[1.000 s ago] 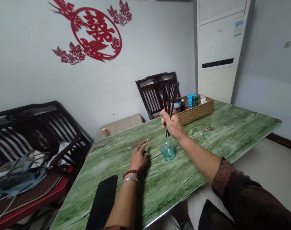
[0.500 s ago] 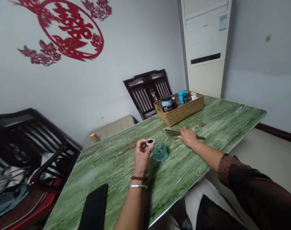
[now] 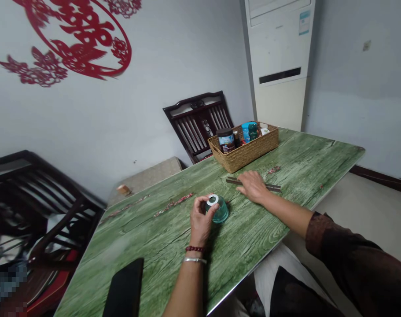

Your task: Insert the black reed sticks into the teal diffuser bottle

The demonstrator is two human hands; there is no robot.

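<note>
My left hand pinches a silver ring-shaped collar between thumb and fingers. The collar sits over the mouth of a small blue-green glass bottle standing on the green table; whether it is fully seated I cannot tell. Liquid in the bottle is hard to make out. To the right, my right hand curls over a bundle of thin dark sticks lying on the tabletop, their ends showing on both sides. Its fingertips are partly hidden behind the hand.
A woven basket with jars and packets stands at the table's far side. A black flat object, possibly a phone, lies near the front left. Dark wooden chairs stand beyond the table, and a small orange-brown item lies behind it.
My left hand has moved the collar right, from beside the bottle's top to over its mouth. My right hand has shifted slightly left along the sticks. The view has turned a little.
</note>
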